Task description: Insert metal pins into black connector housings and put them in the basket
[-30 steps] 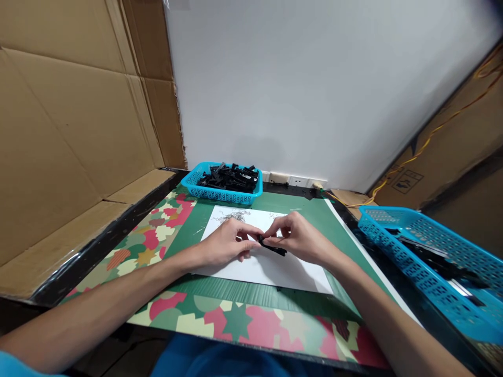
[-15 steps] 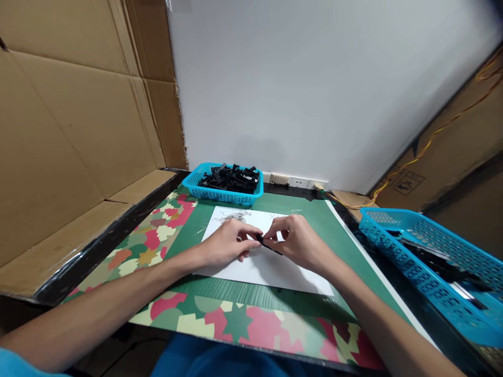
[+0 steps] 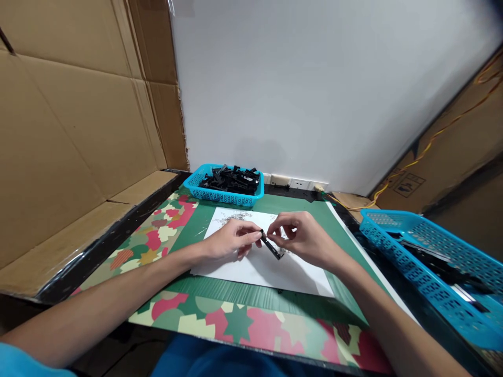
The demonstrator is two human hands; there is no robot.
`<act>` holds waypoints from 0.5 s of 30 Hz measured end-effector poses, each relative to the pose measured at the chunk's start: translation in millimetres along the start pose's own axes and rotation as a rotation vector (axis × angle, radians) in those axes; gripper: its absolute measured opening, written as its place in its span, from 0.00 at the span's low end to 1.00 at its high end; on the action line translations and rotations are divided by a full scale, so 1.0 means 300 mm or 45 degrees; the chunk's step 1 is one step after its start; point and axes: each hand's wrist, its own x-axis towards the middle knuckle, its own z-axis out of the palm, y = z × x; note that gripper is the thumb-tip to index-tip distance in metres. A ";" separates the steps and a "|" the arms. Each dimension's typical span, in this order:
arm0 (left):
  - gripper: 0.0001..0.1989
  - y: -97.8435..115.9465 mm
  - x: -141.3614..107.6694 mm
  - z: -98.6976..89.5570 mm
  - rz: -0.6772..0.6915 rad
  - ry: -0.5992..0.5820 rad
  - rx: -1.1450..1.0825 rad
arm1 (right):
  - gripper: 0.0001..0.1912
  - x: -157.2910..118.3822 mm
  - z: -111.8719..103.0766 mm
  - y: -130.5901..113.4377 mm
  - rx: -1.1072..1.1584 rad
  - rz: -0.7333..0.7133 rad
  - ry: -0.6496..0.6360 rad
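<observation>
My left hand [image 3: 231, 239] pinches one end of a slim black plastic piece [image 3: 272, 247] between thumb and forefinger. The piece slants down to the right above a white sheet [image 3: 251, 272]. Just right of its upper end is my right hand [image 3: 301, 235], thumb and forefinger pressed together. Whatever those fingertips hold, if anything, is too small to make out. A loose pile of tiny metal bits [image 3: 236, 215] lies on the sheet behind my left hand, and more small bits show partly hidden behind my right hand.
A blue basket [image 3: 223, 197] heaped with black pieces stands at the back. Another blue basket [image 3: 393, 215] with black and silvery strips is at the right. A cardboard wall [image 3: 78, 115] rises at the left; power sockets [image 3: 299, 184] and a yellow cable [image 3: 412, 162] lie behind.
The black piece has turned so more of its length shows. My right hand has drawn slightly up and away from it, while my left hand keeps its pinch.
</observation>
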 end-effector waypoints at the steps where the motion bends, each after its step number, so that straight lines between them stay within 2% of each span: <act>1: 0.21 -0.003 0.002 -0.002 -0.010 -0.020 -0.025 | 0.06 -0.002 -0.001 -0.002 -0.013 -0.014 0.004; 8: 0.21 -0.010 0.004 -0.004 -0.052 -0.079 -0.090 | 0.07 -0.002 0.004 -0.001 -0.125 -0.013 0.010; 15: 0.19 0.008 0.002 0.014 -0.077 -0.031 -0.084 | 0.12 -0.004 0.026 0.003 -0.169 0.009 -0.002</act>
